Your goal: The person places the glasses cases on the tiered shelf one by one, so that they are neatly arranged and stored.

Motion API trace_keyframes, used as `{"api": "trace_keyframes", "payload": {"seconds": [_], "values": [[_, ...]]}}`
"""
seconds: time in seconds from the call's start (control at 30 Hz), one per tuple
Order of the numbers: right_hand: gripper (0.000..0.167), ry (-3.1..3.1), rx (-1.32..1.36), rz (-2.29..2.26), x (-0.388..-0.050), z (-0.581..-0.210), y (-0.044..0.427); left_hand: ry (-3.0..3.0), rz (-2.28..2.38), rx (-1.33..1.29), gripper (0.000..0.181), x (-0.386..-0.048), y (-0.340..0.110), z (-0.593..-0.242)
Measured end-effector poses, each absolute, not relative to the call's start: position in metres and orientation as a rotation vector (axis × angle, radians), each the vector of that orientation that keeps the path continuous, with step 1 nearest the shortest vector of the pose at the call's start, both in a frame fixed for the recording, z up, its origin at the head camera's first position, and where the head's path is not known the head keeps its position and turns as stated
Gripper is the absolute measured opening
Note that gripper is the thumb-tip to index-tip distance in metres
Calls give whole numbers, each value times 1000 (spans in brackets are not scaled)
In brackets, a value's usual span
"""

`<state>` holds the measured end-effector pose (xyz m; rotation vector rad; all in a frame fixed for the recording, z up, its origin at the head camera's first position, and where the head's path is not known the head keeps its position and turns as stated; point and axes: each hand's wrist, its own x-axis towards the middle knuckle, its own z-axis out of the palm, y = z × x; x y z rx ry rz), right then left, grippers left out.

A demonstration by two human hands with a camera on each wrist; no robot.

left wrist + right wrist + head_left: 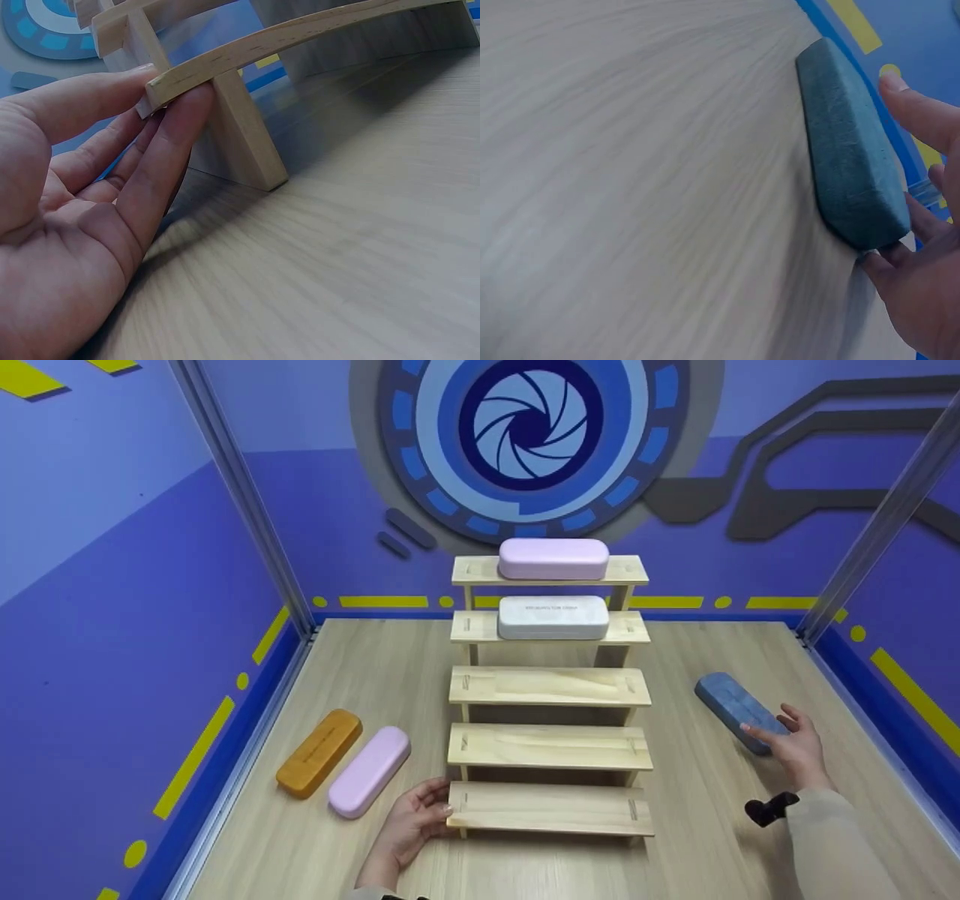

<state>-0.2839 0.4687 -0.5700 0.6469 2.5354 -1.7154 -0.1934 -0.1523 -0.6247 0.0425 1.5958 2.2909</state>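
Observation:
A stepped wooden display stand (pixel 551 808) rises in the middle of the table. My left hand (pixel 409 825) pinches the left end of its lowest shelf; in the left wrist view the thumb lies on top and fingers are underneath the board (pixel 225 64). On the right, a blue glasses case (pixel 731 705) lies slantwise on the table. My right hand (pixel 804 750) is at its near end. The right wrist view shows fingertips against or just under that end of the blue case (pixel 847 150), with the thumb raised apart from it.
A pink glasses case (pixel 553 559) sits on the top shelf, a white one (pixel 553 617) on the shelf below. Left of the stand, an orange case (pixel 319 754) and another pink case (pixel 370 772) lie side by side. Printed panels (pixel 300 525) enclose the table's back and sides.

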Motion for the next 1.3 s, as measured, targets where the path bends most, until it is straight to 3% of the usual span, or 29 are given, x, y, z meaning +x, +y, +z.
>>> {"api": "trace_keyframes", "payload": {"seconds": [0.33, 0.67, 0.97, 1.3], "values": [[114, 2564, 679, -1656, -284, -581, 465, 1594, 2286, 52, 66, -193, -153, -624], [102, 2766, 709, -1385, -283, -584, 459, 1592, 2285, 47, 65, -192, -152, -624], [104, 2695, 738, -1615, -281, -587, 458, 1580, 2294, 36, 62, -192, -153, -624], [94, 2707, 881, -1751, -279, -583, 451, 1570, 2298, 42, 60, -192, -152, -624]]}}
